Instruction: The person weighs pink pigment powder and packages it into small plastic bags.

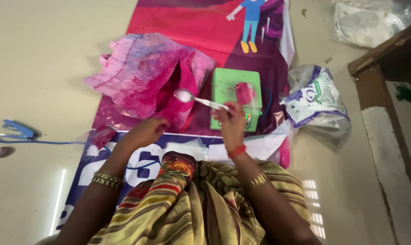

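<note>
Going from my left: a blue stapler-like tool (16, 129) and a metal spoon (1, 152) lie on the floor well apart from my work, with a thin blue cord (42, 142) running toward the printed banner (201, 22) spread under everything. My left hand (145, 131) rests at the lower lip of the pink-stained bag (146, 75), fingers curled down on its edge so the mouth gapes and the bright pink powder inside shows; I cannot tell whether that grip truly pinches the material or only presses it flat. A small pink-filled clear packet (102, 135) lies just beside that hand. Above the bag's mouth hangs the bowl of the steel spoon (192, 97), looking nearly empty. My right hand (230, 120) has its grip closed narrow on the handle end, thumb and fingertips pinched round it. Behind that hand sits the green weighing scale (235, 93) with a little pink-filled pouch (244, 93) on its platform. I judge I am mid-way through portioning powder, between a scoop and a pour; the next move, as I read it, calls for a level spoon and a steady bag mouth so nothing spills. Further right a crumpled white plastic bag (316, 97) lies on the floor near a wooden frame (382, 50).
</note>
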